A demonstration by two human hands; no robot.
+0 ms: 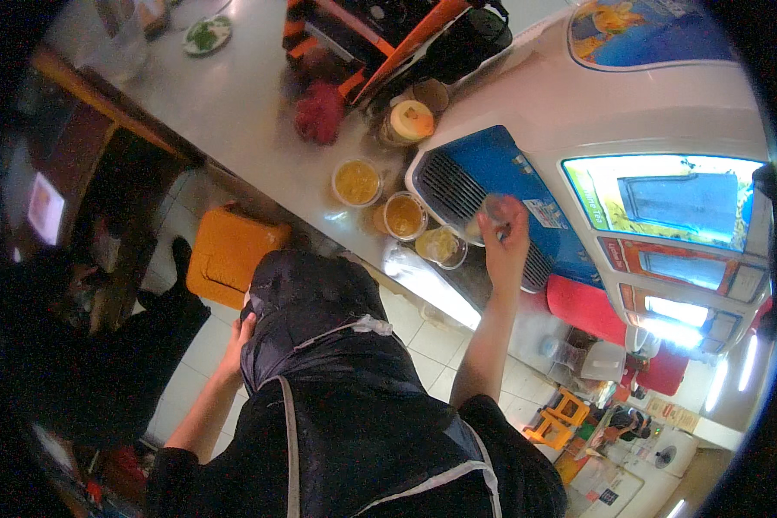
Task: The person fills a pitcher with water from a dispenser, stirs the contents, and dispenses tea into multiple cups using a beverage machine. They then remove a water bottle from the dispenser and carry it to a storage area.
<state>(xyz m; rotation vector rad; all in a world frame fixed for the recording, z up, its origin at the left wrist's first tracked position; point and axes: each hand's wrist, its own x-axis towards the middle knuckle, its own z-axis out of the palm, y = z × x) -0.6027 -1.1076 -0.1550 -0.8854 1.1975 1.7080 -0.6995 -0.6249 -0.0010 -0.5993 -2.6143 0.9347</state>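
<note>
My right hand (505, 230) is raised over the grille of a drink dispenser's drip tray (456, 184), its fingers curled around what looks like a small clear cup (492, 208), blurred. Just left of it, three clear plastic cups stand by the counter edge: one with pale yellow contents (437, 246), one with amber liquid (404, 216) and one with a yellow drink (356, 183). Low at my side, my left hand (244, 330) rests against the dark apron (310, 311); its fingers are partly hidden, and nothing is visible in it.
A lidded jar (411, 123), a crumpled red cloth (320, 113) and an orange-black rack (362, 39) stand on the metal counter (252, 123). Farther left lies a plate with greens (207, 35). An orange stool (229, 256) is below the counter; a person in dark clothes (129, 362) is at left.
</note>
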